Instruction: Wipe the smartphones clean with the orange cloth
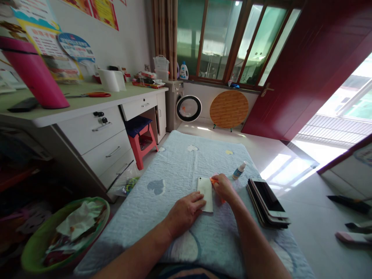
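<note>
A white smartphone [207,193] lies back side up on the light blue quilted cover [180,166]. My left hand [186,211] rests on the phone's left edge, its fingers laid flat across the lower half. At the upper right edge of the phone, my right hand [223,186] pinches an orange cloth [214,180], part of which shows below the hand. A small spray bottle [239,170] with a white cap stands just beyond my right hand. To the right of my forearm is a stack of several phones and tablets [269,199], the top one screen up.
Along the left runs a white desk [107,104] with a pink tumbler [36,75], orange-handled scissors [95,94] and a paper roll [112,80]. A red stool [142,141] and a green waste basket [31,248] stand on the floor. Ahead are a washing machine [174,100] and a round tabletop [229,109].
</note>
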The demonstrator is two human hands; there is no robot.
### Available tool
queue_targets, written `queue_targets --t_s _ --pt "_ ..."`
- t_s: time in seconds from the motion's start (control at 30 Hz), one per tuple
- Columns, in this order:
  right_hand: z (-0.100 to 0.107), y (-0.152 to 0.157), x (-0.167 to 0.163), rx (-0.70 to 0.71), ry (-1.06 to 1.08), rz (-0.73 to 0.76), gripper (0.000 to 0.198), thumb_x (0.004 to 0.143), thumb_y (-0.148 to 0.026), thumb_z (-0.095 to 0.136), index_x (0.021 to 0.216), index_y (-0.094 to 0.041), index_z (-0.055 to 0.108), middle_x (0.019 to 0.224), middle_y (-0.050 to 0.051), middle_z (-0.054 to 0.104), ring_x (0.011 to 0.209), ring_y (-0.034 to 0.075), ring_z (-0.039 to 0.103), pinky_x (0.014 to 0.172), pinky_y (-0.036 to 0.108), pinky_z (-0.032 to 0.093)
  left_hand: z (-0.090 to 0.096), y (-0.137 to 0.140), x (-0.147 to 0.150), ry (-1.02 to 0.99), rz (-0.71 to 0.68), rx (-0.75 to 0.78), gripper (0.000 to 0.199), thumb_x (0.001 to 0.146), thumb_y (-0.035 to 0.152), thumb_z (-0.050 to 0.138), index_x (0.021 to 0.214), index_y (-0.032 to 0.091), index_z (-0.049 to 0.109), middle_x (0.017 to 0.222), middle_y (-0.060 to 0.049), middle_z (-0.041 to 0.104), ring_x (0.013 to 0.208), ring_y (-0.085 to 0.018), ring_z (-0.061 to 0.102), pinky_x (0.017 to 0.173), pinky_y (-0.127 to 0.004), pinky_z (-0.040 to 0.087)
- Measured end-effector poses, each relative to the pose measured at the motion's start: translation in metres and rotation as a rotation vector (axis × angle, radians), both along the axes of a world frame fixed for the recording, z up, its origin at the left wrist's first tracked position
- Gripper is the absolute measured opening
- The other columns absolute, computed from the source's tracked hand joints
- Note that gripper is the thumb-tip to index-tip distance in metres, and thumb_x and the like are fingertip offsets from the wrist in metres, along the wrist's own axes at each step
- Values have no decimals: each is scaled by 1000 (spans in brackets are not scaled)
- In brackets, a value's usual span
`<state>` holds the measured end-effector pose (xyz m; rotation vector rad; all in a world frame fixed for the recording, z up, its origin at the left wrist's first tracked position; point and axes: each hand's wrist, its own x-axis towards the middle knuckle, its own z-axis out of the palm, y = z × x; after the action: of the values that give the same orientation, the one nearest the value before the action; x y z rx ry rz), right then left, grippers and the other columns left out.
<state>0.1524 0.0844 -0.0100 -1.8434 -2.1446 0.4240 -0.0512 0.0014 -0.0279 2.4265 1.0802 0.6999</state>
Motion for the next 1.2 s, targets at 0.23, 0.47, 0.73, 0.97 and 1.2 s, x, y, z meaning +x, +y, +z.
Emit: queue_targets --t_s 0.23,0.47,0.73,0.97,1.2 --pt "-1 -25 -8 1 -21 0 26 80 -6 44 84 -12 69 86 8 59 83 15 54 75 22 37 1 0 1 3 -4 2 28 94 20 56 121 24 63 133 -5 59 128 -22 51 109 -37 42" --pt "-6 -68 -7 12 33 39 23 87 -12 41 82 -17 63 84 5 56 78 15 51 72 22 37 -4 1 1 -12 -7 9 28 95 21 55 121 24 63 135 -5 58 129 -21 50 110 -37 41" --pt "-4 -123 -10 -14 35 54 27 89 -9 38 89 -22 62 91 7 59 86 19 54 78 26 40 -13 2 -1 -3 -12 41 32 91 18 59 122 24 63 135 -6 58 130 -21 49 110 -37 41" --pt "-8 -114 -13 -7 17 36 29 89 -8 37 92 -21 62 94 7 58 86 19 52 78 25 38 -10 3 -2 -1 -31 30 31 93 19 56 123 24 63 136 -5 57 131 -21 48 111 -38 40" --pt "-11 -52 -14 19 -121 10 20 90 -14 43 87 -17 62 91 9 57 83 19 50 71 26 35 -2 3 -3 -43 -58 -31 30 96 20 49 123 27 63 137 -3 57 131 -22 48 109 -37 41"
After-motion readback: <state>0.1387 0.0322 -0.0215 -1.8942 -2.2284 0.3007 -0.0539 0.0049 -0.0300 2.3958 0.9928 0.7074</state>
